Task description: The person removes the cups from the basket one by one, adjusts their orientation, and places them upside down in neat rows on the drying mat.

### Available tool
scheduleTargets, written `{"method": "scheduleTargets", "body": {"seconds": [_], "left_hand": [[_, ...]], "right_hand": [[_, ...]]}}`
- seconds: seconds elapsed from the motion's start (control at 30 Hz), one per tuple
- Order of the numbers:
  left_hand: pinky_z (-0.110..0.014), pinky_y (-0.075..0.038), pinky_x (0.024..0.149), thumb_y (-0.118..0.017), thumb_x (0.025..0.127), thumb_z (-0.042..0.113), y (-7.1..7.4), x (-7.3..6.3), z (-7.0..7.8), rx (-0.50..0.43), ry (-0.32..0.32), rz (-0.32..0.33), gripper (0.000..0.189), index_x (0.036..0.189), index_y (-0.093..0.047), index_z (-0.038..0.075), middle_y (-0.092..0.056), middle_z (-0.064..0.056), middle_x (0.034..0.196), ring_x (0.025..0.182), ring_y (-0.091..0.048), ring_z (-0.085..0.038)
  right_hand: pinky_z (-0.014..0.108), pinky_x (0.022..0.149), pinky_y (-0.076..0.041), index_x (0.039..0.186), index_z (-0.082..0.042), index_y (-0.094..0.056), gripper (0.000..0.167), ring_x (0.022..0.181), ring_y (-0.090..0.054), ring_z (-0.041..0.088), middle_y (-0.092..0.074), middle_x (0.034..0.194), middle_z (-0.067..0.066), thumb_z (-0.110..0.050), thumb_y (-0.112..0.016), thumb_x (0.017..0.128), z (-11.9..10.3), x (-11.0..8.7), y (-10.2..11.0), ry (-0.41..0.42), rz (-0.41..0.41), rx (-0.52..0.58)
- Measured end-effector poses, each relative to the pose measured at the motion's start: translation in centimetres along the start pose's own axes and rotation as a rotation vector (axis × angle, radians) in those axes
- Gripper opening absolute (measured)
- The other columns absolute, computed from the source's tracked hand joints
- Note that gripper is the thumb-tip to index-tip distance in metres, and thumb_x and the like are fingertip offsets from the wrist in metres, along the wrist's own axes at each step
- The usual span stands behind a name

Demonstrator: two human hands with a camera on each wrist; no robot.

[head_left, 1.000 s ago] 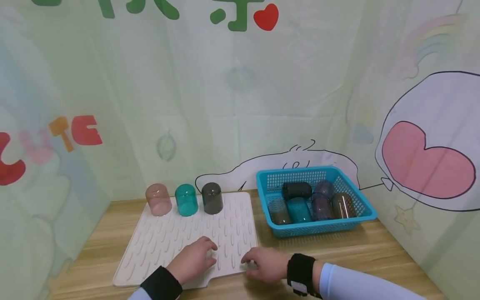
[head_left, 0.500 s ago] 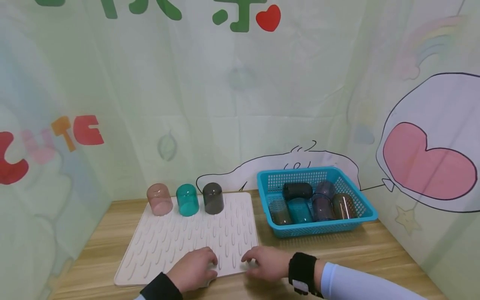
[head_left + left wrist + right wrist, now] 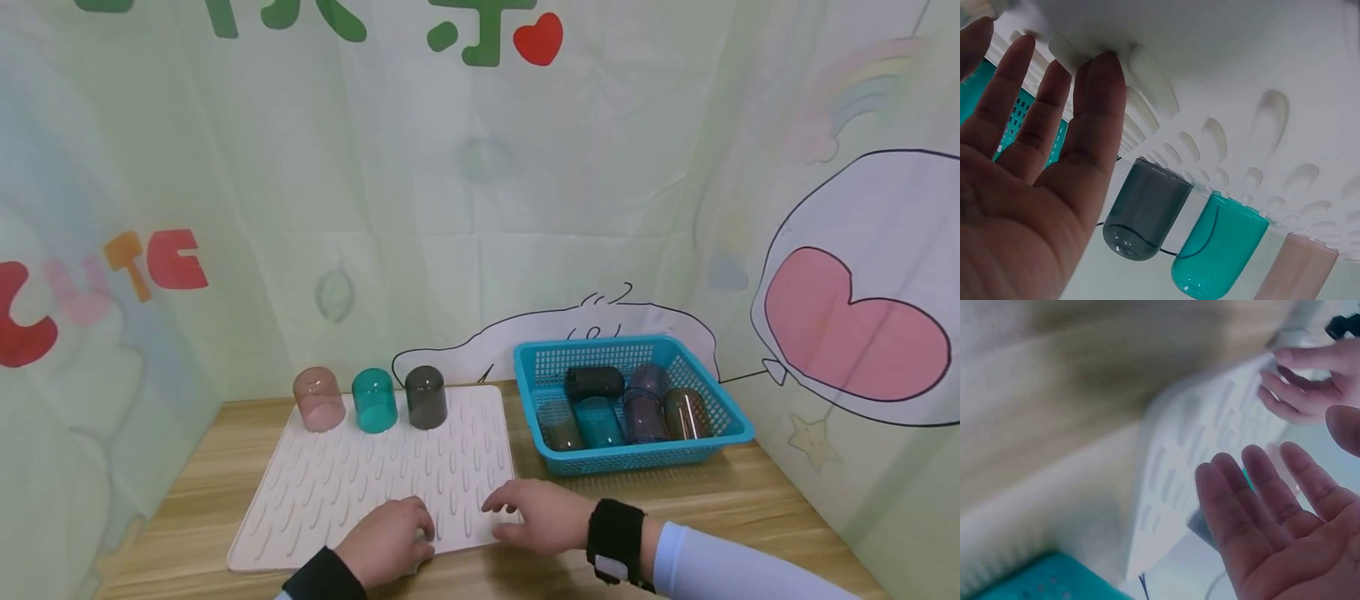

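Observation:
A white ridged drying mat [image 3: 360,500] lies on the table. Along its far edge stand three see-through cups upside down: a pink cup [image 3: 318,400], a teal cup [image 3: 374,401] and a dark grey cup [image 3: 426,397]. At the mat's front edge my left hand [image 3: 386,542] rests with loosely bent fingers and holds nothing. In the left wrist view its fingertips [image 3: 1105,65] are right at the mat's ridges. My right hand [image 3: 543,517] hovers by the mat's front right corner, its fingers [image 3: 1266,478] relaxed and nothing in the palm.
A blue plastic basket [image 3: 637,455] stands on the wooden table [image 3: 697,500] to the right of the mat. It holds several see-through cups lying in grey, teal, purple and brown. A printed cloth backdrop [image 3: 300,208] closes off the back and sides.
My left hand has shifted slightly down toward the mat's front edge. The right hand has just risen a little and its fingers have spread. Cups and basket stay where they were.

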State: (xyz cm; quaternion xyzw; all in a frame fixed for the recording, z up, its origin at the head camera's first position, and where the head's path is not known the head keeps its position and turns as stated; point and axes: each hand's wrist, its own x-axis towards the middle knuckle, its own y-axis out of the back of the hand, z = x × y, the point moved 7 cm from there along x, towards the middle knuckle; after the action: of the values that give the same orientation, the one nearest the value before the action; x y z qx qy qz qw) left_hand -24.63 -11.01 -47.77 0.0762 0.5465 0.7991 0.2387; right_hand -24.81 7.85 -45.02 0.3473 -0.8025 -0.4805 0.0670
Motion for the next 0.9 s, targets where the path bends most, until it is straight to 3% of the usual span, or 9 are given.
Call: {"method": "scheduleTargets", "body": {"seconds": [0.27,0.4,0.6,0.73,0.9], "left_hand": [[-0.038,-0.055,0.08,-0.078,0.087,0.026,0.0,-0.1,0.1,0.006,-0.013,0.004,0.009,0.088,-0.074,0.017,-0.062,0.007,0.089,0.077,-0.054,-0.01],[-0.038,-0.055,0.08,-0.077,0.087,0.025,-0.1,-0.1,0.1,0.003,-0.012,0.001,0.009,0.088,-0.074,0.017,-0.062,0.007,0.089,0.077,-0.054,-0.01],[-0.039,-0.055,0.08,-0.077,0.087,0.026,-0.1,-0.1,0.1,0.007,-0.012,0.003,0.009,0.087,-0.074,0.017,-0.063,0.007,0.089,0.077,-0.054,-0.01],[-0.038,-0.055,0.079,-0.077,0.087,0.026,-0.1,-0.2,0.2,0.011,-0.025,0.012,0.009,0.087,-0.074,0.017,-0.062,0.007,0.089,0.077,-0.055,-0.01],[-0.037,-0.055,0.079,-0.077,0.087,0.026,-0.1,-0.2,0.2,0.015,-0.024,0.015,0.009,0.087,-0.074,0.018,-0.062,0.007,0.09,0.077,-0.055,-0.01]], "right_hand": [[0.023,0.083,-0.055,0.125,-0.016,-0.07,0.029,0.094,-0.06,0.004,-0.071,0.112,-0.008,-0.028,-0.067,0.099,-1.4,-2.1,5.0,0.017,0.114,0.108],[0.025,0.082,-0.055,0.126,-0.015,-0.069,0.029,0.095,-0.06,0.009,-0.07,0.109,-0.007,-0.029,-0.065,0.1,-0.8,-3.1,7.9,0.017,0.202,0.086],[0.032,0.084,-0.056,0.128,-0.015,-0.068,0.029,0.101,-0.064,0.013,-0.071,0.116,-0.002,-0.028,-0.062,0.102,2.0,-4.5,11.7,-0.024,0.303,0.034],[0.035,0.084,-0.056,0.128,-0.015,-0.067,0.029,0.1,-0.064,0.015,-0.07,0.117,0.001,-0.027,-0.063,0.102,4.3,-5.4,14.1,-0.094,0.37,-0.013],[0.04,0.083,-0.057,0.134,-0.008,-0.063,0.036,0.095,-0.063,0.019,-0.07,0.116,0.008,-0.027,-0.061,0.102,7.1,-6.2,16.4,-0.209,0.389,-0.05]]}}
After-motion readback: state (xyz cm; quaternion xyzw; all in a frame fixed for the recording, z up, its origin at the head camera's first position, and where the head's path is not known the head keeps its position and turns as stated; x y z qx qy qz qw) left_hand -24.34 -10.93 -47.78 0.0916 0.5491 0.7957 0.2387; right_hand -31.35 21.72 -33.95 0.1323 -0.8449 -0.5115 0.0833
